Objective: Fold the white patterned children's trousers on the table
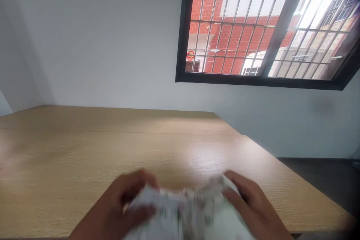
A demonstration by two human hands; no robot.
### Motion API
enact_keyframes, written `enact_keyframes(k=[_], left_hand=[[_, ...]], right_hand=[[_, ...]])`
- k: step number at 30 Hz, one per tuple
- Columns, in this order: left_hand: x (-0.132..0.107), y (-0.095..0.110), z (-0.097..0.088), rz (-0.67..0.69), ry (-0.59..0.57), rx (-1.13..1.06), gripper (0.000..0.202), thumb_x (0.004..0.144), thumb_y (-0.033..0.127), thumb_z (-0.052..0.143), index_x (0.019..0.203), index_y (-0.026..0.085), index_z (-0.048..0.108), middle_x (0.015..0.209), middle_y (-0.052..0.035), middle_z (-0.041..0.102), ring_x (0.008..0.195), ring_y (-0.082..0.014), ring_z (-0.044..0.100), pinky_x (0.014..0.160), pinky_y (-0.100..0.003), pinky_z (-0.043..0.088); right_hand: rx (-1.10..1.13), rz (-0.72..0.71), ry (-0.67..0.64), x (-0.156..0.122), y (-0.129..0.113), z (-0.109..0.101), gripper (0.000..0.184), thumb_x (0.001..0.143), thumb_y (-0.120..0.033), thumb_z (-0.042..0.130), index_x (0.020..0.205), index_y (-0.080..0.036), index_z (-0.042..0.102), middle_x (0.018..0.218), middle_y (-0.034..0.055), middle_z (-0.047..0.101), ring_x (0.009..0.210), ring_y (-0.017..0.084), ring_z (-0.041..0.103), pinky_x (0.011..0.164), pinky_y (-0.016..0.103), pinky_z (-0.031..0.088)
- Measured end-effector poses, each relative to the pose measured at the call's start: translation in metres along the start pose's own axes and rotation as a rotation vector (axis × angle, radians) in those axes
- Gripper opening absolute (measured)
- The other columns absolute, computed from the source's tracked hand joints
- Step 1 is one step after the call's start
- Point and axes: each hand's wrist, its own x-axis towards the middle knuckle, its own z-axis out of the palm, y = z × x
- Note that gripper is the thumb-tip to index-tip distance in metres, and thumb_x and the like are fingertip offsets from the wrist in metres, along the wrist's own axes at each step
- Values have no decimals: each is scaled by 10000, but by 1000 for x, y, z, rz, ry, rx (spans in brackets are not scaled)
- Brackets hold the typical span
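Observation:
A white thing with small coloured print (209,210), soft-looking and blurred by motion, spans the gap between my hands at the bottom of the head view. Whether it is cloth or paper I cannot tell. My left hand (112,206) grips its left side, with the thumb on the near face and the fingers curled over the upper edge. On the opposite side my right hand (253,204) pinches the upper right corner between thumb and fingers. The thing is held just above the near part of the wooden table (157,150), its lower part cut off by the frame.
The tabletop's right edge slants toward the dark floor (317,176). A pale wall (112,45) stands behind the table, with a barred, black-framed window (222,78) at upper right. At the far left edge is a blurred pinkish patch (2,153) I cannot identify.

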Motion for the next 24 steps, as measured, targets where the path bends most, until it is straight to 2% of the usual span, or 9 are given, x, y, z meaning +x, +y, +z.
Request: enact_keyframes(k=[3,5,7,10,13,16,19,21,24], left_hand=[[95,-20,-5,48,-92,-87,304,875,477,652,1016,210,609,764,8,575,678,-149,542,594,-233,430],[142,-50,0,-12,-40,-49,298,869,404,616,1085,201,590,789,6,585,681,-153,544,609,-241,431],[169,-82,7,-81,71,115,294,820,306,596,1086,181,599,860,-22,607,679,-162,557,628,-267,448],[177,-114,21,-68,127,288,235,777,230,563,998,181,626,977,-59,632,734,-173,587,690,-293,477],[169,-117,34,26,-64,291,221,817,268,558,1014,207,639,1033,-57,659,844,-198,620,733,-300,502],[163,-112,44,109,-263,365,325,854,366,594,1145,228,638,1181,-69,664,1067,-256,602,921,-375,490],[166,-116,49,115,-290,501,532,858,494,626,1308,214,578,1393,-107,569,1291,-318,490,1098,-463,380],[171,-125,50,98,-300,566,668,856,572,623,1400,199,516,1494,-125,473,1384,-341,402,1148,-492,322],[177,-139,48,99,-324,635,809,863,640,593,1507,192,394,1585,-138,325,1462,-347,281,1189,-513,239]], right_hand=[[-41,11,-119,72,33,8,325,936,-467,499,723,-221,502,661,-22,479,577,137,417,512,251,359],[-78,9,-157,115,67,20,313,902,-412,498,666,-213,444,622,-39,412,551,117,356,504,242,300],[-146,59,-162,146,102,36,280,882,-340,462,638,-212,416,601,-43,392,551,116,367,521,243,298],[-324,102,-101,170,140,58,264,865,-258,445,617,-212,368,606,-41,407,589,120,403,567,244,310],[-402,108,-71,179,156,72,249,873,-233,472,630,-201,429,649,-20,498,648,136,450,604,251,303],[-457,135,-66,184,161,77,203,881,-245,529,684,-197,529,712,5,590,706,155,502,619,259,296],[-508,193,-19,187,163,78,110,864,-266,591,779,-196,591,775,34,637,770,185,545,626,268,301],[-530,209,31,185,165,79,79,848,-276,615,860,-198,605,792,37,640,803,200,567,643,270,330],[-506,144,149,178,166,80,152,850,-302,609,966,-205,598,920,52,638,812,200,588,686,286,411]])
